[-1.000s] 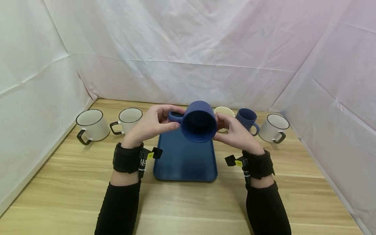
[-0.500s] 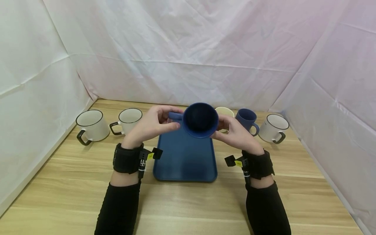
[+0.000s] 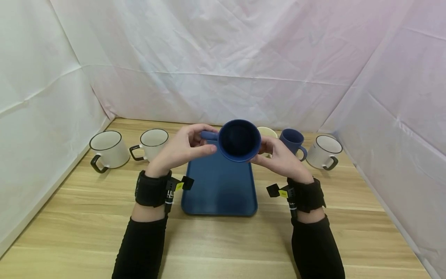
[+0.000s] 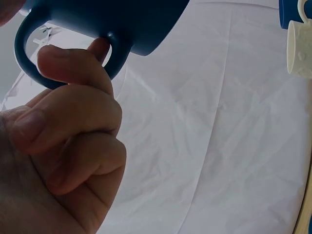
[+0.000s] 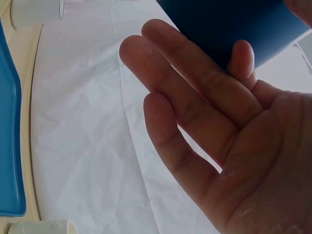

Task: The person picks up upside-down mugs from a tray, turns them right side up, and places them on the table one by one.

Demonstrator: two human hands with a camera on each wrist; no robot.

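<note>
A dark blue mug (image 3: 239,140) is held in the air above the far end of a blue tray (image 3: 219,186), its mouth tipped toward me. My left hand (image 3: 182,149) pinches its handle (image 4: 29,63), with a finger through the loop in the left wrist view. My right hand (image 3: 278,157) supports the mug's other side with straight fingers (image 5: 195,83) laid against its wall (image 5: 234,24).
On the wooden table stand two white mugs with black handles (image 3: 107,149) (image 3: 152,142) at the left. A cream mug (image 3: 267,133), a smaller blue mug (image 3: 293,142) and another white mug (image 3: 324,152) stand at the right. White sheets wall in three sides.
The blue mug has tipped up and risen slightly, so its mouth faces me more squarely. Both hands keep their hold.
</note>
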